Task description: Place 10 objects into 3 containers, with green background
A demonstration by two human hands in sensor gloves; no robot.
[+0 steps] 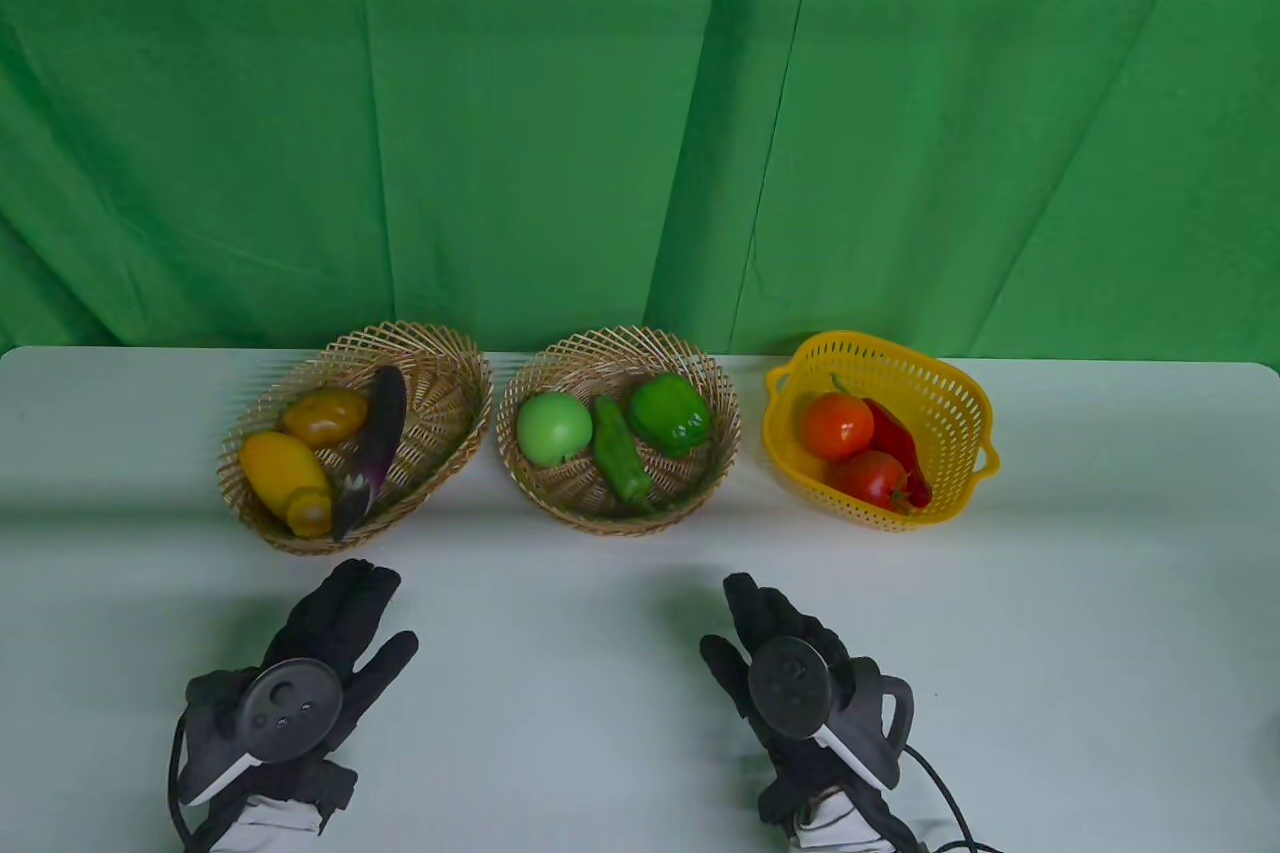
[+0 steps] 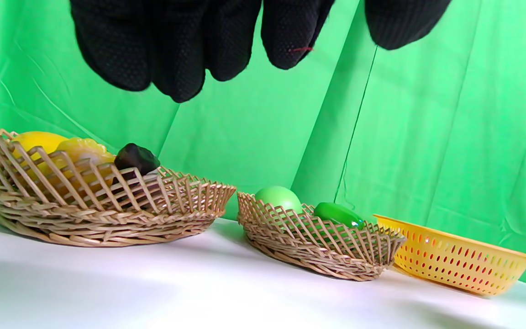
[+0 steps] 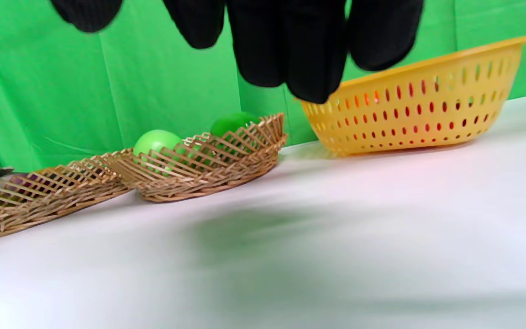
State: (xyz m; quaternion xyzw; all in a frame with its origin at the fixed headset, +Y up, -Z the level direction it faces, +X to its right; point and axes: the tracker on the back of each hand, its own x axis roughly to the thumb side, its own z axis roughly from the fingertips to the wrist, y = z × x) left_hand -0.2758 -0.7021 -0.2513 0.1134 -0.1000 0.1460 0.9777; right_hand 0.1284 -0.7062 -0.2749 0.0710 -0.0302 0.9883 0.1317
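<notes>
All ten objects already lie in containers. Taking the middle wicker basket (image 1: 619,428) as landmark, it holds a green apple (image 1: 553,428), a long green pepper (image 1: 620,451) and a green bell pepper (image 1: 670,413). The wicker basket to its left (image 1: 356,435) holds a potato (image 1: 324,415), an eggplant (image 1: 372,448) and two yellow fruits; the yellow plastic basket (image 1: 880,428) to its right holds two tomatoes and a red pepper.

Nothing seems left to place — the sensible step is to withdraw without nudging a rim. The left hand (image 1: 305,668) and right hand (image 1: 800,673) hover nearer than that basket, well apart — fingers loosely spread, gripping nothing.
</notes>
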